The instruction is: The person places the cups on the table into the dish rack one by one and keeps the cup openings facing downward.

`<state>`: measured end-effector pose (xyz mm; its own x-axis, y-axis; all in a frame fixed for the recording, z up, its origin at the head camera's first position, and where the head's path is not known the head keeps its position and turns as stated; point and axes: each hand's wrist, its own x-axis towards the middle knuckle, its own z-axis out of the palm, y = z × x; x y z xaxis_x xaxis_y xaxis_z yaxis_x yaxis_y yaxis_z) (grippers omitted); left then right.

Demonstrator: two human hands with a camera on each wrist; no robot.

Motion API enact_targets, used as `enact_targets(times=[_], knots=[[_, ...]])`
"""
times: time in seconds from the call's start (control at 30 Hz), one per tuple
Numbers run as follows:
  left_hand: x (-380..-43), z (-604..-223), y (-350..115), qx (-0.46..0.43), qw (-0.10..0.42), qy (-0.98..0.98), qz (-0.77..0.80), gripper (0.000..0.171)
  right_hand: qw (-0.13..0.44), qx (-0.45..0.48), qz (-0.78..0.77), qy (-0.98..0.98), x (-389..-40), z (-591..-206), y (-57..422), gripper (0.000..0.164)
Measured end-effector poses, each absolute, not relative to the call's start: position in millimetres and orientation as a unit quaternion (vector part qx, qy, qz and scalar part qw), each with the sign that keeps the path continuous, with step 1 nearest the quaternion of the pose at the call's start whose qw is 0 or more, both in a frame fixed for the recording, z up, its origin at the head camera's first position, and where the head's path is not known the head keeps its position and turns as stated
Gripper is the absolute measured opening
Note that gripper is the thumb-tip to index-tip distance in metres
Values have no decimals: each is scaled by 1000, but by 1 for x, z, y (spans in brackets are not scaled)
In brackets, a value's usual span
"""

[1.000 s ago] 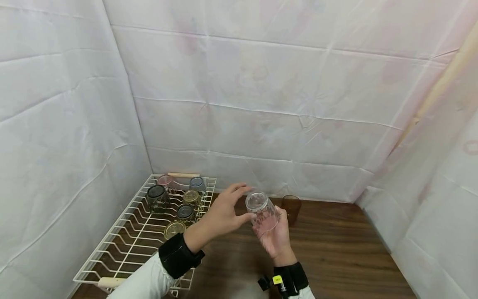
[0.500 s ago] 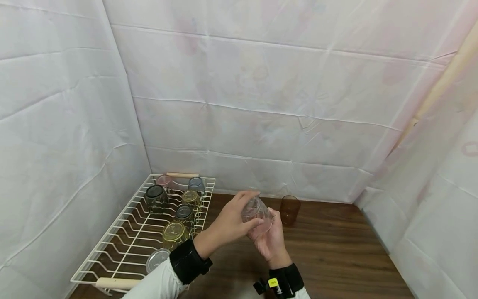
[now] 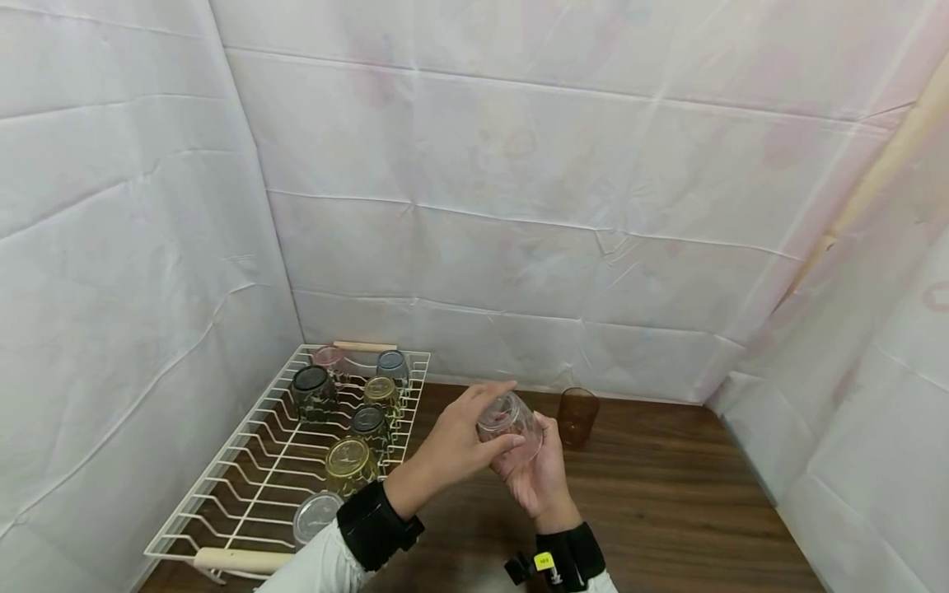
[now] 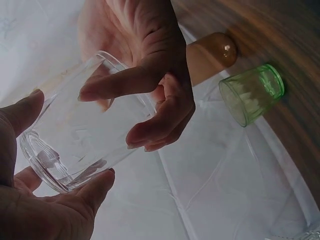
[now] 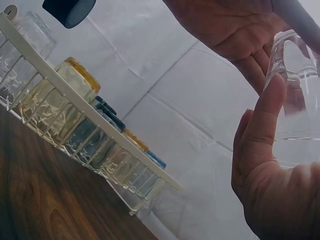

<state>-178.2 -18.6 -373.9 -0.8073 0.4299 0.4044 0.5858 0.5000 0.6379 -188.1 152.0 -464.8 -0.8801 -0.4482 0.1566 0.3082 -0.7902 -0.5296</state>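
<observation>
A clear drinking glass (image 3: 507,420) is held tilted above the table, its base toward the upper left in the head view. My left hand (image 3: 463,441) grips it around the base end, thumb and fingers on opposite sides. Around the rim end, my right hand (image 3: 539,482) holds the same glass. The left wrist view shows both the left fingers (image 4: 95,187) and the right fingers (image 4: 160,122) against the clear glass wall. Behind the right hand stands a brown glass (image 3: 577,416). A green glass (image 4: 252,95) shows only in the left wrist view.
On the left, a white wire dish rack (image 3: 255,486) with wooden handles bears several upside-down glasses, among them a yellow one (image 3: 348,465), a dark one (image 3: 313,394) and a clear one (image 3: 315,515). White cloth walls (image 3: 504,247) surround the wooden table (image 3: 667,486).
My left hand has come in from beside the glass and now grips its base. The glass and right hand have shifted slightly left and down.
</observation>
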Motion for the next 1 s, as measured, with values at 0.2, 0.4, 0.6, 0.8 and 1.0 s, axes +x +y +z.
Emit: enact_targets(times=[0.2,0.4,0.6,0.8,1.0], knots=[[-177,-377,-18,-290,97,-856,-416,74,203,-129,-937,255,-188,-465,151,47],[-175,-379,-17,-281,94,-856,-424,74,202,-123,-934,268,-189,-464,150,50],[-173,-378,-18,-275,82,-858,-427,74,201,-114,-936,265,-188,-465,149,50],[-174,-378,-22,-274,85,-858,-427,72,199,-108,-934,275,-188,-468,145,50],[-174,-381,-26,-259,104,-860,-428,72,196,-118,-918,325,-191,-471,144,56]])
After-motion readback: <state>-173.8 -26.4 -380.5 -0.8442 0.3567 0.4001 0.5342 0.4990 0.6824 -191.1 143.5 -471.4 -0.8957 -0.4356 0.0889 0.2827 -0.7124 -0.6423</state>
